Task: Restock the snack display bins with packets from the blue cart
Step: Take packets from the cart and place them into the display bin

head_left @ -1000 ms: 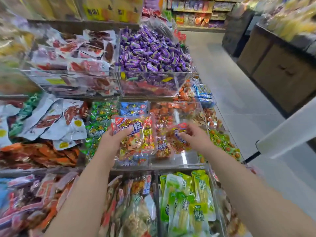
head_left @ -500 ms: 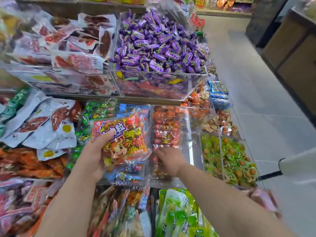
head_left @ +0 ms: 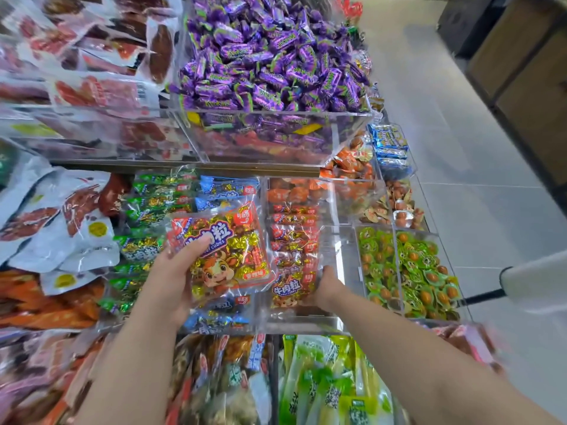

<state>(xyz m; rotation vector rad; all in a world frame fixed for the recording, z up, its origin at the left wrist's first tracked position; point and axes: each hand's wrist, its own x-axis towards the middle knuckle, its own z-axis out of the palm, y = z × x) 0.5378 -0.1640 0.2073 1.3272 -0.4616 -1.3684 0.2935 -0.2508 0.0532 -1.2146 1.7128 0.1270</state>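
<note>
Notably, my left hand [head_left: 171,280] gripped a beef-cube packet [head_left: 227,253], thumb across its front, holding it just above the bins as stock ready to load. My right hand [head_left: 326,286] lay against the red packets [head_left: 294,240] inside the clear bin [head_left: 343,240], probably squaring the row. Its fingers were hidden, so I could not tell its grip.

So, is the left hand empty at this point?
No, the left hand grips a red beef-cube packet, with its thumb lying across the packet's front.
</note>
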